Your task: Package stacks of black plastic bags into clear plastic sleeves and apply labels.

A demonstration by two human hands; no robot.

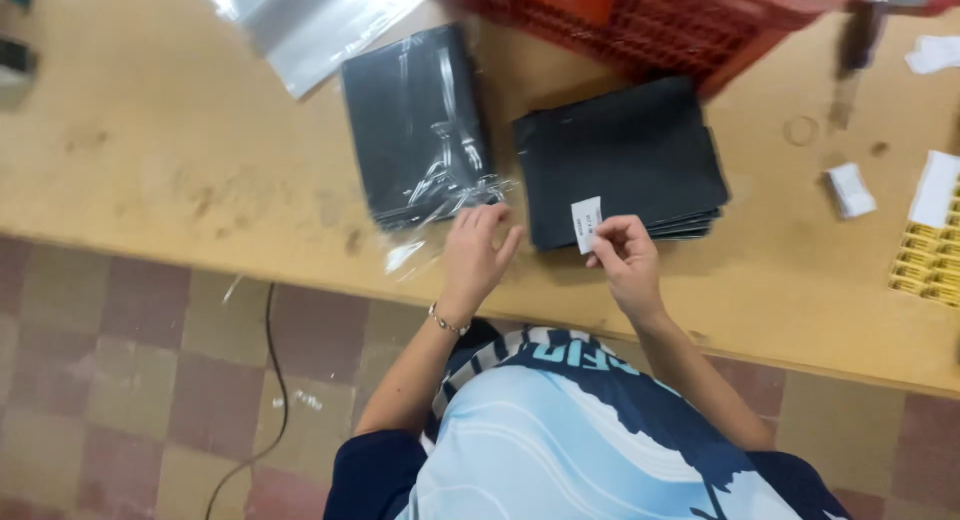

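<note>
My right hand [625,255] is pinching a small white label [586,225] btwn thumb and fingertips, right at the near edge of the bare black stack [620,160] on the wooden table [150,150]. Left hand [475,255] is loosely spread, fingers half curled, touching the crinkled clear wrap [450,195] at the near end of the other dark stack [415,125], just beside the first. Red crate [640,20] sits behind both. Yellow label sheet [925,260] is far right, well apart.
</note>
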